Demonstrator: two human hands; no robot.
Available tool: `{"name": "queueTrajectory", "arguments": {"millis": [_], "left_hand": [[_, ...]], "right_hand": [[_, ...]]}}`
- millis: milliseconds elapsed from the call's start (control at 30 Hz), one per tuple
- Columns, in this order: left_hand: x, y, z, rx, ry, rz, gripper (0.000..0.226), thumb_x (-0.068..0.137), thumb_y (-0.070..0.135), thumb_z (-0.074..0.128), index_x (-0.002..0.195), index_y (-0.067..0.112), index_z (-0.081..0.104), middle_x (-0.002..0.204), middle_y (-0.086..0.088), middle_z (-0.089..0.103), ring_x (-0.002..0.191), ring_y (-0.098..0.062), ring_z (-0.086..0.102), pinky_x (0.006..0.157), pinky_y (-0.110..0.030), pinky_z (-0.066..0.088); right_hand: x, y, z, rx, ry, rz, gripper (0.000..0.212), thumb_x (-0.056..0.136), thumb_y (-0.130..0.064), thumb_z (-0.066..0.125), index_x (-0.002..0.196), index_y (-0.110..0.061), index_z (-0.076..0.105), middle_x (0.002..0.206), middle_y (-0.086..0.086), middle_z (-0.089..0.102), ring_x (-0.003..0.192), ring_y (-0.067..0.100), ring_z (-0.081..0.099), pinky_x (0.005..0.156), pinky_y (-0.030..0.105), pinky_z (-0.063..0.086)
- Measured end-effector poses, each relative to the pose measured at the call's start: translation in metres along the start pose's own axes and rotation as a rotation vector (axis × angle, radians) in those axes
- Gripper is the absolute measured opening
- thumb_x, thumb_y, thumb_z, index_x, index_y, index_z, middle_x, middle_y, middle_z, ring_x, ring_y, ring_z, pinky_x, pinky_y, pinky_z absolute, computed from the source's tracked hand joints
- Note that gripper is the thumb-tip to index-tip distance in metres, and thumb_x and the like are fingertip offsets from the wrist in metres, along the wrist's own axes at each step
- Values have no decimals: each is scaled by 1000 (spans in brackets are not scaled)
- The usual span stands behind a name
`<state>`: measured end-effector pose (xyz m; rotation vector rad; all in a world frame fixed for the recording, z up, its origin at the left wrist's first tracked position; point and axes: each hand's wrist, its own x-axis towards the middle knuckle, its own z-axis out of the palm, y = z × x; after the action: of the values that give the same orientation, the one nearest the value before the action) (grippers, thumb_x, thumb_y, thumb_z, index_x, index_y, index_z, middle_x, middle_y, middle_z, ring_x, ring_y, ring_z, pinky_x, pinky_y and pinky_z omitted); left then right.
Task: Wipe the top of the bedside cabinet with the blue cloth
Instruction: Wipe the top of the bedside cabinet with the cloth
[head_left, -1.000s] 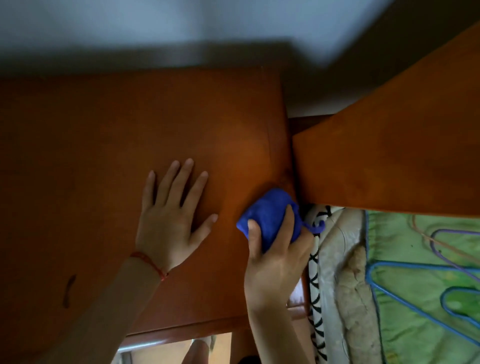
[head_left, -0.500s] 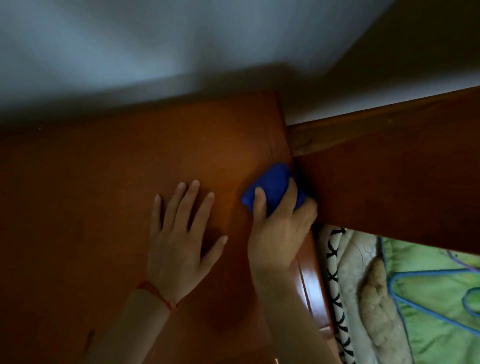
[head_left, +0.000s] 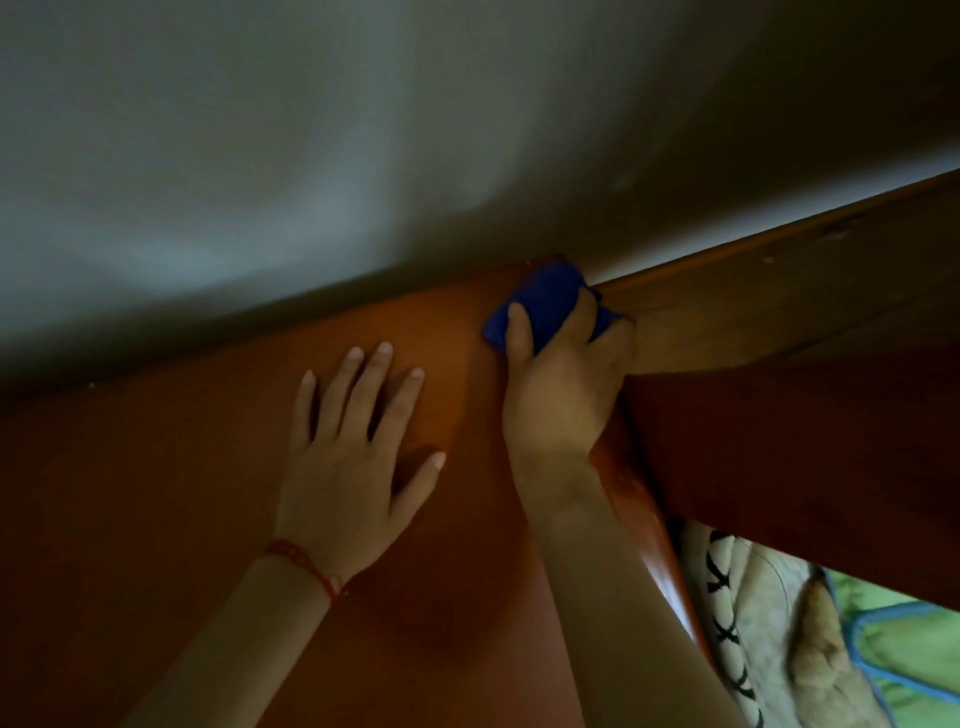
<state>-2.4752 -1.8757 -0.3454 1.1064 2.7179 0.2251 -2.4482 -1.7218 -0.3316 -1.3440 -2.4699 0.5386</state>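
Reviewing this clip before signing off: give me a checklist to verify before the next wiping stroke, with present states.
1. Right hand grips blue cloth: ok.
2. Cloth on the cabinet top: ok, at the far right corner beside the headboard.
3. Left hand flat on the top, fingers spread: ok.
4. Left hand apart from cloth: ok.
5. Remaining top already wiped: cannot tell.

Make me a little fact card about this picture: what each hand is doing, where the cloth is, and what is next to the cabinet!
right hand: right hand grips the blue cloth
left hand: left hand rests flat, fingers spread, on the cabinet top
cloth place: far right corner of the top, by the wall
beside the cabinet: wooden bed frame, bedding below
wrist: red string on the left
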Motion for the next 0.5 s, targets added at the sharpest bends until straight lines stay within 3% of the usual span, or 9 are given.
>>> {"name": "queueTrajectory", "arguments": {"millis": [167, 300, 500], "left_hand": [[0, 0, 1, -15, -5, 3, 66, 85, 56, 32, 137, 15, 36, 145, -18, 35, 135, -30, 20, 109, -51, 8], [0, -1, 1, -29, -7, 3, 66, 86, 57, 31, 137, 16, 35, 145, -17, 35, 135, -31, 20, 109, -51, 9], [-1, 0, -1, -61, 5, 9, 66, 84, 56, 36, 136, 16, 38, 144, -17, 37, 135, -30, 22, 109, -51, 9]], "right_hand": [[-15, 8, -8, -54, 56, -32, 59, 85, -42, 54, 121, 4, 48, 110, 31, 52, 101, 43, 51, 80, 45, 49], [24, 0, 2, 38, -73, -5, 65, 87, -47, 47, 134, -4, 33, 120, 25, 43, 110, 35, 38, 91, 41, 38], [4, 12, -10, 107, -152, -31, 74, 81, -59, 34, 136, -9, 31, 126, 24, 38, 117, 35, 35, 97, 43, 37]]}}
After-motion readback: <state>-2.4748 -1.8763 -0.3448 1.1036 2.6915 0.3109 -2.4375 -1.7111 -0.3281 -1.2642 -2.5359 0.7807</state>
